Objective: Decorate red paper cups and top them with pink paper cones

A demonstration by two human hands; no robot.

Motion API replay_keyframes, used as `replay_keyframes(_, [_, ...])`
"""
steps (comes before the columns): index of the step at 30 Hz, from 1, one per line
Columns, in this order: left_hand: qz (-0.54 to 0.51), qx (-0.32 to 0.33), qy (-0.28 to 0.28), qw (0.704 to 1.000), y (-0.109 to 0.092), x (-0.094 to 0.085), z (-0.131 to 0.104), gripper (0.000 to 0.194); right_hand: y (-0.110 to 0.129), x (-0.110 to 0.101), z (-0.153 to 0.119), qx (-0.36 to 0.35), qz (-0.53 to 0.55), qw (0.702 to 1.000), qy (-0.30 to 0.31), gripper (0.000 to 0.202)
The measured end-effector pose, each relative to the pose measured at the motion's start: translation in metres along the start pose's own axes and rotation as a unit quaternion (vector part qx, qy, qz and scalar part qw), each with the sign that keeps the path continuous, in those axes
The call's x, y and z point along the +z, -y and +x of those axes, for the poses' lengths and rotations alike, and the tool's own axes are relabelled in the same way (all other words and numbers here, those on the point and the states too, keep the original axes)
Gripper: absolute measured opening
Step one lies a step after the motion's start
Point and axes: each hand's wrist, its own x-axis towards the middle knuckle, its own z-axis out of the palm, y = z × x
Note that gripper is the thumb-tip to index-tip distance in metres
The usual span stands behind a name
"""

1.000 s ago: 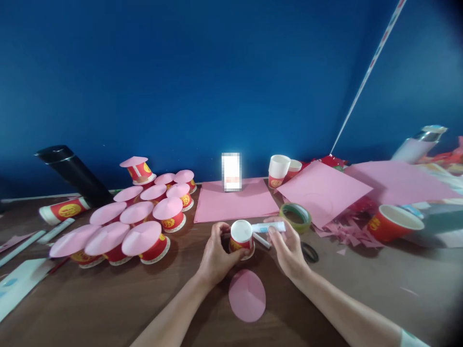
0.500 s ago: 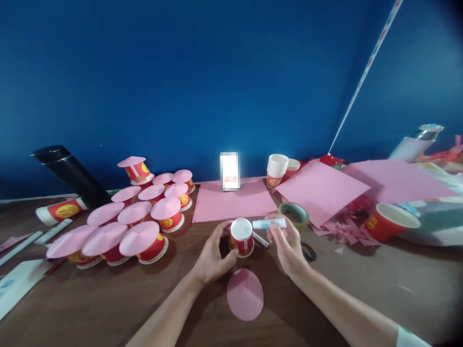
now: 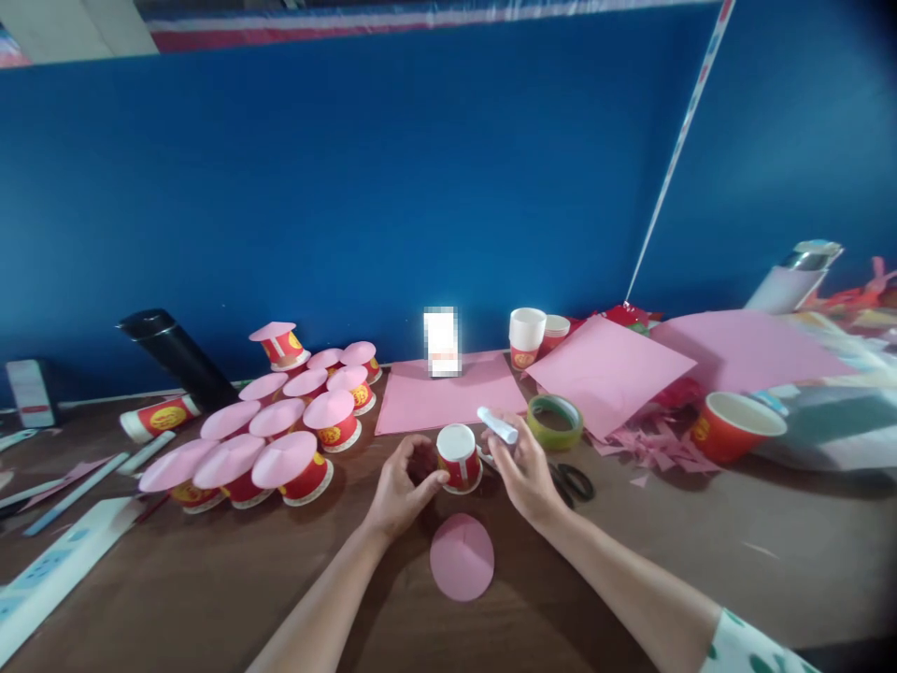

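One cup (image 3: 460,460) is held in the left grip (image 3: 403,484); one white tube (image 3: 499,426) in the right grip (image 3: 531,477).

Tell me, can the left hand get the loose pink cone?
Probably yes: the cone lies near the left hand, and nothing blocks the way, though that hand is at the cup.

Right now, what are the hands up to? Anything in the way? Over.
Left hand at upturned cup, grip unclear. Right hand holding white tube. Pink paper disc near cup, clear of both hands.
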Motion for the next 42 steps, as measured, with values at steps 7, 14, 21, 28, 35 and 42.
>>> replay_keyframes(7, [0.089,0.023,-0.024,0.995,-0.005,0.009,-0.002,0.053,-0.006,-0.002,-0.001,-0.056,-0.088,0.994,-0.02,0.032])
replay_keyframes(14, [0.068,0.021,-0.018,0.997,-0.008,0.009,-0.002,0.059,-0.004,0.002,-0.008,-0.086,-0.115,0.99,-0.008,0.035])
replay_keyframes(21, [0.104,0.02,-0.043,0.993,-0.007,0.011,-0.003,0.054,0.003,0.002,-0.01,-0.073,-0.056,0.996,0.005,0.027])
replay_keyframes(28, [0.119,0.001,-0.042,0.992,-0.007,0.01,-0.005,0.054,0.008,-0.002,-0.009,-0.055,0.003,0.997,-0.051,0.019])
replay_keyframes(35, [0.117,0.029,-0.022,0.992,-0.008,0.008,-0.004,0.05,0.002,0.0,-0.013,-0.031,-0.028,0.999,-0.02,0.02])
replay_keyframes(42, [0.101,0.048,-0.009,0.994,-0.006,0.007,-0.001,0.048,0.001,0.0,-0.013,-0.013,-0.024,1.0,-0.015,0.023])
